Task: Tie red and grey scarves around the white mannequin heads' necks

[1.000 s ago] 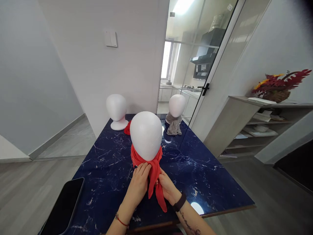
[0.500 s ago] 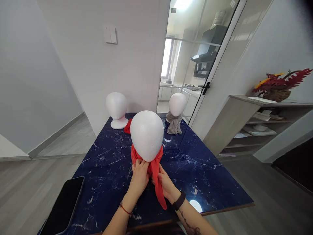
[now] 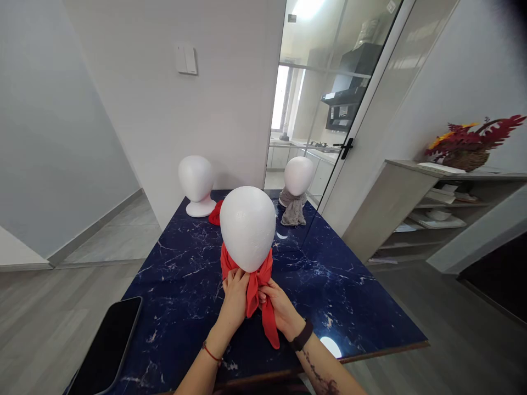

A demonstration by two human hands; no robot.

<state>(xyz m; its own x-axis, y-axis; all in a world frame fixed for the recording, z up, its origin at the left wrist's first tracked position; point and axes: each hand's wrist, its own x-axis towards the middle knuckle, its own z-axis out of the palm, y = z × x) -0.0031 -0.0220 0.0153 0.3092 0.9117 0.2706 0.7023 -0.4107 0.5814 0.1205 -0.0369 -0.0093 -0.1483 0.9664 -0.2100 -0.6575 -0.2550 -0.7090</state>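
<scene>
A white foam mannequin head (image 3: 247, 227) stands at the middle of the table, close to me. Around its neck is wrapped a red scarf (image 3: 269, 323), whose two ends hang down at the front. My left hand (image 3: 236, 293) is closed on the scarf just under the chin, its fingertips partly tucked into the cloth. My right hand (image 3: 276, 304) pinches the scarf at the right of the neck, with one end dangling beside the palm. Folds of cloth hide some of the fingers on both hands.
The table (image 3: 329, 285) has a dark blue marbled top. A phone (image 3: 105, 345) lies at its left front edge. Behind stand a bare foam head (image 3: 196, 178), a foam head (image 3: 298, 175) wearing a grey scarf (image 3: 293, 211), and a bunched red cloth (image 3: 216, 213).
A shorter red scarf end now hangs between my hands, separate from the longer one. My right hand has shifted its hold slightly; my left hand stays near the chin.
</scene>
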